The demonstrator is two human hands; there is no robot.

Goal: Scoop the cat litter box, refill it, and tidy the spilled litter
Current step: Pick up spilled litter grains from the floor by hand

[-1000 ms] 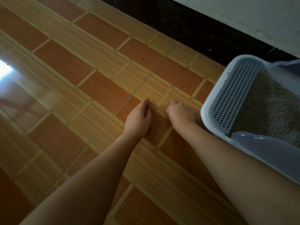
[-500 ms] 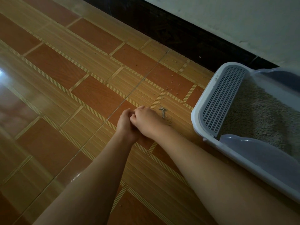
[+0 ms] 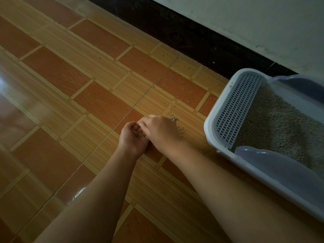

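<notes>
My left hand lies palm up on the tiled floor, its fingers curled into a cup that holds a few litter grains. My right hand is turned back up, and its bunched fingertips dip into that cup, pinching grains. A small heap of spilled litter sits just beyond my right knuckles. More loose grains dot the tiles toward the wall. The white litter box stands to the right, with a grey grid step and beige litter inside.
A dark skirting board and a pale wall run behind the box. A translucent blue-grey hood edge covers the box's near side. Glossy orange and wood-pattern tiles stretch to the left.
My right hand has left the floor by the spilled heap and moved left onto my left hand. My left hand has turned from resting flat to a palm-up cup.
</notes>
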